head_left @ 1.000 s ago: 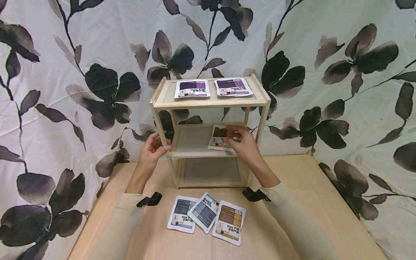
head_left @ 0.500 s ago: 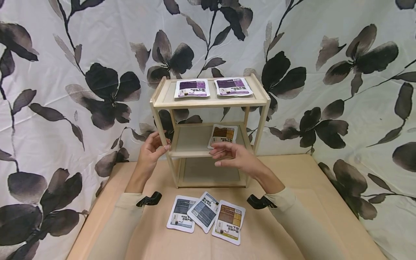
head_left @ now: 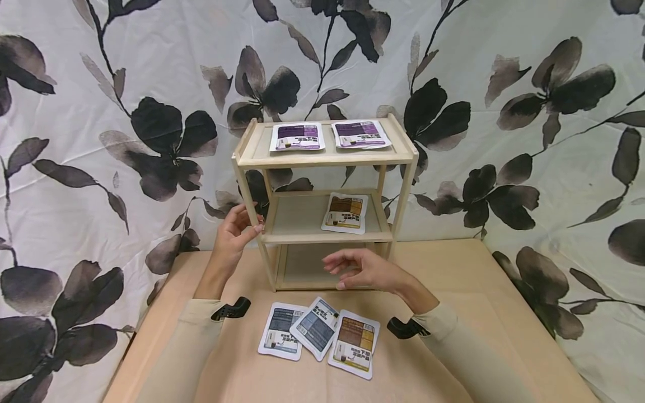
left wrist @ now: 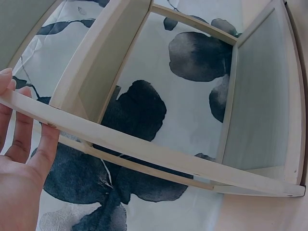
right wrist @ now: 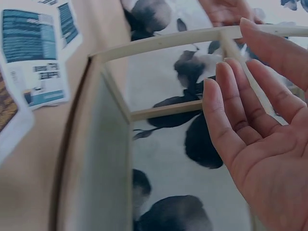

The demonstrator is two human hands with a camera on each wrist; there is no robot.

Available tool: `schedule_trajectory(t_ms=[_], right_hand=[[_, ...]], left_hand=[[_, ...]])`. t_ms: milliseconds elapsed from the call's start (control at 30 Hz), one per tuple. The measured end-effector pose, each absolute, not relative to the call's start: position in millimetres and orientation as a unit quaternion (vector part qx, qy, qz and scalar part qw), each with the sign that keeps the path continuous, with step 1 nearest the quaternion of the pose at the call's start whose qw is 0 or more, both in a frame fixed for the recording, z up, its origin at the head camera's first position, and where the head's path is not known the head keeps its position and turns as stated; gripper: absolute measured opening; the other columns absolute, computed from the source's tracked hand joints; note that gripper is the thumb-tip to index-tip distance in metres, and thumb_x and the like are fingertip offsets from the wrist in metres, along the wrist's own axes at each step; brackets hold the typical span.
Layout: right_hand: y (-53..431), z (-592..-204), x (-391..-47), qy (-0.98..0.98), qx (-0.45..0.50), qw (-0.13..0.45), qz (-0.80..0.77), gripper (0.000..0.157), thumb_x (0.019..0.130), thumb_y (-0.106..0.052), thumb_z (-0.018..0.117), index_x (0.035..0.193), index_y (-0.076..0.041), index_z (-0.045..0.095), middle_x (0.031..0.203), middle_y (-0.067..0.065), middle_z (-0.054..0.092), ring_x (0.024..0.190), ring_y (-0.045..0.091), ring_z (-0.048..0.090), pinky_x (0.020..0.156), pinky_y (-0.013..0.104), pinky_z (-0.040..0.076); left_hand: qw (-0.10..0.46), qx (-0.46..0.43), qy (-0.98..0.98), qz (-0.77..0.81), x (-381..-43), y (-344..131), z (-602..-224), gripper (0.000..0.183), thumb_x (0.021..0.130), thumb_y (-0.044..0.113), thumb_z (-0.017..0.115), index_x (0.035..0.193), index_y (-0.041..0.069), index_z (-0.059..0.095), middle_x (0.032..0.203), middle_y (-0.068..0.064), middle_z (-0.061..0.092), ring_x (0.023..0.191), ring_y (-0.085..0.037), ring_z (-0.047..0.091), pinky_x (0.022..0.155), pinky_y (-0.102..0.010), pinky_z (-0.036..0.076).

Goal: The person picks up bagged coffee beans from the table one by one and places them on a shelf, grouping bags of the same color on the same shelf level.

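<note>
A light wooden three-tier shelf [head_left: 327, 238] stands on the table. My left hand [head_left: 233, 238] grips its front left post at the middle tier; in the left wrist view, fingers [left wrist: 21, 134] lie behind the post [left wrist: 130, 144] and the thumb shows on its other side. My right hand [head_left: 370, 274], fingers loosely bent and holding nothing, hovers before the lowest tier. On the middle tier's right half lies a brown and yellow sachet [head_left: 345, 213]. Closest below the right hand, another brown sachet [head_left: 354, 344] lies on the table beside a blue sachet [head_left: 317, 328] and a dark blue-grey one [head_left: 282, 331].
Two purple sachets [head_left: 297, 137] lie side by side on the top tier. The loose sachets on the table overlap one another in front of the shelf. A floral cloth [head_left: 529, 112] hangs close behind. The table [head_left: 448, 268] extends to both sides of the shelf.
My right hand has let go of the brown sachet on the middle tier and moved down and toward me. The left hand has stayed at the post.
</note>
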State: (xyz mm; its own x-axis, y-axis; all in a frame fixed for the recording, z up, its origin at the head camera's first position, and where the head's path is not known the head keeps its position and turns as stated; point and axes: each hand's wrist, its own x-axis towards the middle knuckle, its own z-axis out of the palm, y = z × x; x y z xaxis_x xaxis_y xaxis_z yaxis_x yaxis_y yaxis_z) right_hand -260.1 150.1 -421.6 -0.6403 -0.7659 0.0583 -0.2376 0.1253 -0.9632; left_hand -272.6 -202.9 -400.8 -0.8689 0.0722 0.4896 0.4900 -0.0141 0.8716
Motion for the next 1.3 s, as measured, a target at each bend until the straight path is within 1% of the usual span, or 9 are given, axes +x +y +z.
schedule_trajectory(t_ms=[167,367,467,600,700,833,1033,1167,1300], right_hand=[[152.4,-441.2,-258.6,0.728,-0.350,0.241,-0.538,0.054,0.088,-0.005,0.078,0.138,-0.009,0.060,0.131,0.014,0.064,0.121,0.037,0.060,0.102,0.047,0.051],[158.5,-463.9,-252.6,0.726,-0.355,0.266,-0.525,0.056,0.087,-0.003,0.079,0.139,-0.006,0.058,0.133,0.021,0.062,0.123,0.043,0.058,0.103,0.058,0.047],[163.0,-475.8,-249.6,0.741,-0.350,0.270,-0.505,0.056,0.087,-0.004,0.079,0.139,-0.006,0.058,0.134,0.019,0.062,0.124,0.046,0.056,0.102,0.061,0.046],[170.8,-490.4,-246.2,0.777,-0.343,0.254,-0.463,0.055,0.086,-0.007,0.080,0.137,-0.006,0.060,0.131,0.018,0.064,0.119,0.044,0.058,0.097,0.058,0.051],[176.5,-499.8,-245.2,0.788,-0.338,0.250,-0.450,0.057,0.085,-0.007,0.081,0.137,-0.002,0.059,0.129,0.022,0.064,0.116,0.043,0.059,0.096,0.059,0.050],[182.1,-511.3,-246.1,0.792,-0.322,0.260,-0.448,0.059,0.083,-0.006,0.083,0.136,0.003,0.058,0.126,0.020,0.065,0.113,0.040,0.060,0.095,0.058,0.050],[187.7,-526.7,-245.7,0.800,-0.302,0.270,-0.443,0.057,0.081,-0.004,0.084,0.133,0.003,0.060,0.124,0.016,0.067,0.110,0.034,0.064,0.095,0.053,0.053],[191.8,-531.3,-242.2,0.797,-0.311,0.270,-0.442,0.056,0.081,-0.004,0.084,0.130,0.006,0.060,0.121,0.015,0.067,0.108,0.031,0.065,0.095,0.053,0.053],[195.6,-535.3,-239.1,0.797,-0.334,0.261,-0.430,0.057,0.080,-0.007,0.084,0.130,0.006,0.060,0.120,0.011,0.067,0.107,0.023,0.064,0.095,0.045,0.054]], left_hand=[[0.155,-0.202,-0.688,-0.679,-272.6,-203.5,-400.7,0.054,0.094,-0.004,0.067,0.144,0.001,0.048,0.111,-0.002,0.065,0.108,-0.018,0.062,0.092,-0.026,0.054],[0.156,-0.207,-0.688,-0.678,-272.8,-203.2,-401.7,0.056,0.093,-0.004,0.068,0.144,-0.005,0.044,0.111,-0.002,0.065,0.107,-0.019,0.062,0.091,-0.026,0.055],[0.156,-0.208,-0.689,-0.677,-273.6,-203.9,-403.5,0.056,0.094,-0.004,0.068,0.144,-0.006,0.043,0.113,-0.006,0.065,0.107,-0.019,0.062,0.091,-0.026,0.054],[0.155,-0.210,-0.690,-0.675,-274.6,-204.9,-405.0,0.055,0.094,-0.004,0.067,0.144,-0.004,0.044,0.114,-0.012,0.063,0.107,-0.019,0.062,0.091,-0.026,0.054],[0.156,-0.209,-0.689,-0.676,-274.7,-205.0,-404.6,0.055,0.094,-0.005,0.067,0.144,-0.004,0.045,0.113,-0.011,0.063,0.107,-0.019,0.062,0.091,-0.026,0.054],[0.156,-0.205,-0.688,-0.679,-274.4,-204.8,-403.2,0.055,0.093,-0.006,0.067,0.143,-0.003,0.046,0.113,-0.008,0.064,0.107,-0.019,0.062,0.091,-0.026,0.055],[0.156,-0.203,-0.691,-0.676,-274.5,-204.4,-403.0,0.053,0.093,-0.004,0.068,0.143,0.003,0.050,0.116,-0.018,0.062,0.107,-0.019,0.062,0.090,-0.026,0.054],[0.156,-0.199,-0.694,-0.674,-274.4,-204.3,-402.7,0.053,0.094,-0.004,0.068,0.143,0.004,0.050,0.116,-0.015,0.062,0.108,-0.019,0.062,0.091,-0.026,0.053],[0.154,-0.197,-0.696,-0.673,-274.4,-204.4,-402.3,0.054,0.094,-0.004,0.068,0.144,0.002,0.048,0.115,-0.011,0.063,0.108,-0.019,0.062,0.091,-0.025,0.054]])
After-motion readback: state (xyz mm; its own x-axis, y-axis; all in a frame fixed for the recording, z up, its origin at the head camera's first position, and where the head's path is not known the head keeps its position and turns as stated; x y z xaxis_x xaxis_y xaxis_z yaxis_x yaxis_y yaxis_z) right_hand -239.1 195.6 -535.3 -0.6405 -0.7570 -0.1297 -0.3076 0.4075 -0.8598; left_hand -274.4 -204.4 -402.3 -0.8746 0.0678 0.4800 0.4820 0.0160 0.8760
